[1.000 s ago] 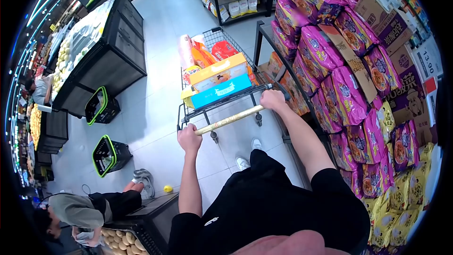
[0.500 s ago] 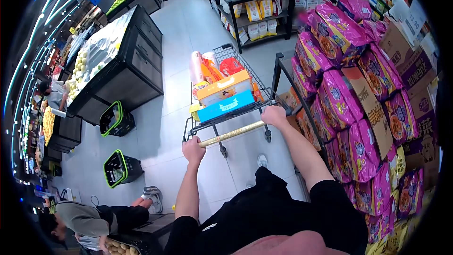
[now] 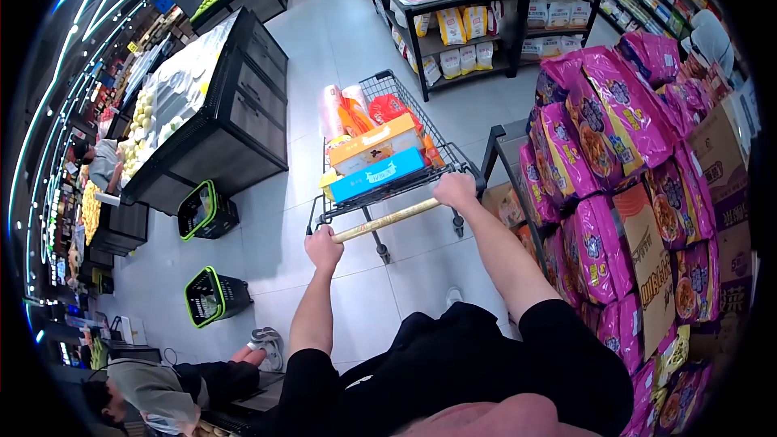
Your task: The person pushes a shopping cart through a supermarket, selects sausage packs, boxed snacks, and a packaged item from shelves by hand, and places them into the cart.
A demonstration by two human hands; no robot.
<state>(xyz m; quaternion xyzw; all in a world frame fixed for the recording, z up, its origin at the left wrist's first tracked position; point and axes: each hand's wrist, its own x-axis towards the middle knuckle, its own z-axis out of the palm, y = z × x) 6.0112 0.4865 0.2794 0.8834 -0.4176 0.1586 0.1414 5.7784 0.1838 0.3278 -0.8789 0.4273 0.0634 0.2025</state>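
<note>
Both hands are wrapped around the pale gold handlebar (image 3: 387, 221) of a shopping cart (image 3: 443, 136). My left hand (image 3: 324, 248) grips its left end, and my right hand (image 3: 456, 190) its right end. Inside the basket, a blue box (image 3: 379, 177) lies nearest the handle with an orange-and-white box (image 3: 376, 146) just beyond it. Farther in are a red package (image 3: 387, 107), an orange package (image 3: 354, 118) and a pinkish roll-shaped pack (image 3: 333, 111). A small yellow item (image 3: 328, 184) shows at the basket's left corner.
Stacked purple bags (image 3: 599, 243) rise close on my right beside a black metal frame (image 3: 495, 150). A shelf of white sacks (image 3: 465, 28) stands ahead. To the left are a produce stand (image 3: 235, 105), two black-and-green baskets (image 3: 206, 209) on the floor, and a person (image 3: 158, 392) at lower left.
The cart turns slightly leftward in front of me, both hands staying on its handlebar. The sack shelf and purple bags shift right and lower in view.
</note>
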